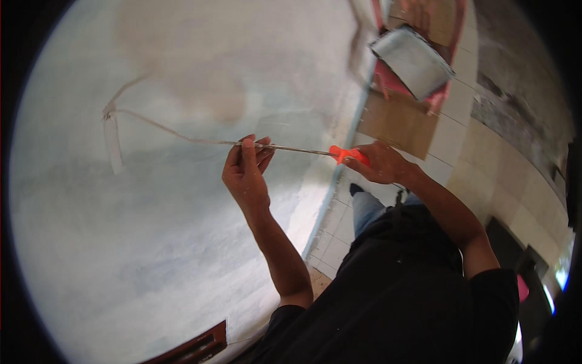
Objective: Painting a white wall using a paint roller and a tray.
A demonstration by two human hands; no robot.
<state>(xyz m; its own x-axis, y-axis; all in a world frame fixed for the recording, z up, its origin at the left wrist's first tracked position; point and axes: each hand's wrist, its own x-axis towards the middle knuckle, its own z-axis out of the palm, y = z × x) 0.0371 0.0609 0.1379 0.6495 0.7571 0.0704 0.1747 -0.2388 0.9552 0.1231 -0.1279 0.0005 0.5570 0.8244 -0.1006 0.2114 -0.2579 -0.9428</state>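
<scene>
A mini paint roller stretches across the view, its white roller sleeve (113, 145) at the far left against or close to the pale wall (150, 218). From the sleeve a thin bent metal rod (300, 149) runs to an orange handle (348, 156). My right hand (384, 164) is wrapped around that handle. Partway along the rod, my left hand (250, 166) pinches it between thumb and fingers. A brownish line rises from the sleeve's upper end; whether it is a shadow I cannot tell.
A pink chair (386, 79) stands by the wall, carrying a whitish rectangular tray (413, 63) with dark edges. Brown cardboard (395, 123) lies on the tiled floor (441, 150) below. A dark brown framed object (200, 343) shows at bottom left.
</scene>
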